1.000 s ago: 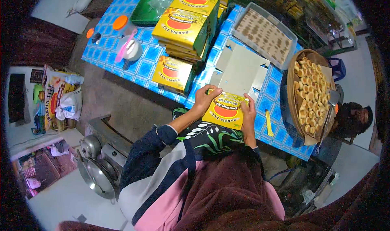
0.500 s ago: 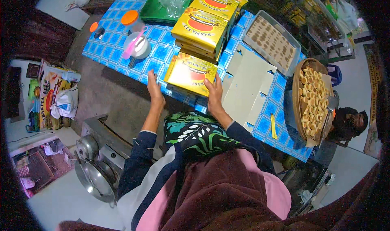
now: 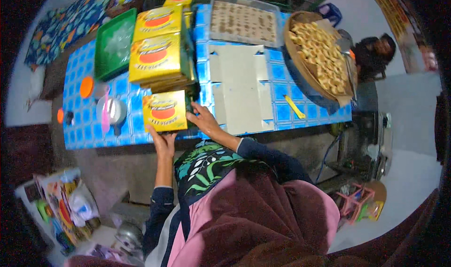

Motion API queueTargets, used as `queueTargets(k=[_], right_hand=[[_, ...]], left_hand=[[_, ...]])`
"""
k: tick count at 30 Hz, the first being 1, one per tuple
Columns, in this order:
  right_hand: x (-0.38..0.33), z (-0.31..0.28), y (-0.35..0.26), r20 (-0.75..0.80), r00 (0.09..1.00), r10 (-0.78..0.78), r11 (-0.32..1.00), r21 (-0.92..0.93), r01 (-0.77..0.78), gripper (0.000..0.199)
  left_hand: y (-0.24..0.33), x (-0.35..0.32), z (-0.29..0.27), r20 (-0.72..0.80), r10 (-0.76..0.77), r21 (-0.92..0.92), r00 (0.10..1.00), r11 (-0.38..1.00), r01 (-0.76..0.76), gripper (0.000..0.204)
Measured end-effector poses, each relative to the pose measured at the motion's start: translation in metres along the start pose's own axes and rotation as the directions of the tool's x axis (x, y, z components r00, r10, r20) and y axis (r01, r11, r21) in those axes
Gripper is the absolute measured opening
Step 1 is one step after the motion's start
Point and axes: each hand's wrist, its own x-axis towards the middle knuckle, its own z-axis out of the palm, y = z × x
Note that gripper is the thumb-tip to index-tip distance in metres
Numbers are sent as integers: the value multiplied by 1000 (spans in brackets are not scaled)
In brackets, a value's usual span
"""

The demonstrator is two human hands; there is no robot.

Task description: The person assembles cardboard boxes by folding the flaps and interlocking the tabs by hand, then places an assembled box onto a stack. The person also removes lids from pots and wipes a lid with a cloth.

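A yellow cardboard box [image 3: 165, 111] with a red oval picture lies near the table's front edge, just in front of a stack of matching yellow boxes [image 3: 157, 55]. My left hand [image 3: 163, 142] grips its near edge, with the fingertips partly hidden by the box. Against its right side is my right hand [image 3: 206, 120], thumb and fingers bent round the near right corner. Right of that hand, a flattened pale cardboard blank [image 3: 241, 88] with cut flaps rests on the blue checked tablecloth [image 3: 281, 109].
A yellow cutter-like tool [image 3: 295, 107] lies right of the blank. Round pastries fill a woven tray [image 3: 292, 53] at the right; a paper-lined plastic tray [image 3: 244, 20] stands behind. To the left are a green tray [image 3: 110, 46], a white tub with a pink utensil [image 3: 107, 112] and an orange lid [image 3: 86, 86].
My view has turned toward the right. My left hand, apart from the box before, now touches its near edge; my right hand stays at its right side.
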Motion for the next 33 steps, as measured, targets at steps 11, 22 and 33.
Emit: queueTargets(k=[11, 22, 33], right_hand=[[-52, -200, 110, -766, 620, -170, 840, -442, -315, 33], [-35, -217, 113, -630, 777, -7, 925, -299, -234, 44], [-29, -283, 111, -559, 726, -399, 597, -760, -257, 25]], left_hand=[[-16, -66, 33, 88, -439, 735, 894, 634, 240, 56], [-121, 41, 120, 264, 125, 894, 956, 341, -291, 52], [-184, 18, 157, 156, -208, 766, 966, 643, 14, 49]])
